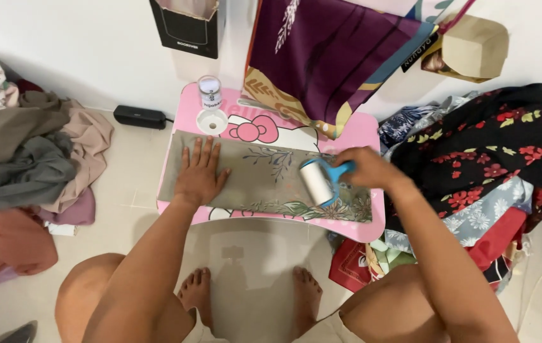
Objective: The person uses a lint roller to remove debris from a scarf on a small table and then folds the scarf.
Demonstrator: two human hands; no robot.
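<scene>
Pressing flat w/ fingers spread, left hand [200, 173] pins olive floral cloth [264, 184] on pink table [360, 130]; right hand [372, 168] grips blue-handled lint roller [318, 181] resting on cloth. Behind: small jar [210, 93], purple fabric [331, 54].

Your arms are bare from the elbow down to the wrist: no sleeves show anywhere along them, and neither wrist carries a watch, a band or a bracelet. Your left hand [200, 174] wears no glove and no ring that can be made out on its fingers. Your right hand [369, 168] is likewise ungloved, though its fingers are partly blurred, so small details there cannot be told. Your knees and lower legs are bare too. Both feet are unshod, without socks or sandals. Between your legs, at the bottom edge of the view, a small strip of pale, light-coloured cloth shows, apparently the hem of what you wear.
</scene>
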